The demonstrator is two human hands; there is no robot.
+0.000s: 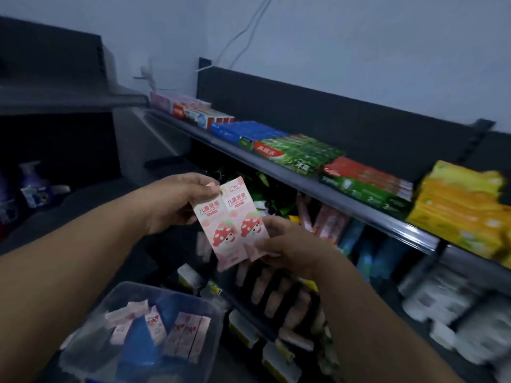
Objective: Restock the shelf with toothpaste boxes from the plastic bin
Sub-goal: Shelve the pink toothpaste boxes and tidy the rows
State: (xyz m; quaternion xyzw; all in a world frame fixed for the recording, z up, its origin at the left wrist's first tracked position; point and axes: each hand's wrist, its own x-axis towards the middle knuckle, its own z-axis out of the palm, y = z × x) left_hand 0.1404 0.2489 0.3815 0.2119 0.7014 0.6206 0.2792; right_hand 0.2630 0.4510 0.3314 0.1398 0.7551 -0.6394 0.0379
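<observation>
Dark shelf (331, 199) against pale wall (359, 51); clear plastic bin (91, 324) below. Left grip (177, 201) and right grip (289, 244) together hold two pink toothpaste boxes (232, 222) before it.

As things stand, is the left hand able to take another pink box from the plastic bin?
Probably not yet. The left hand pinches the top of two pink boxes, and the right hand holds their lower end. Nothing blocks the open plastic bin below, but both hands are full.

Pink strawberry-printed toothpaste boxes (232, 222)
</observation>
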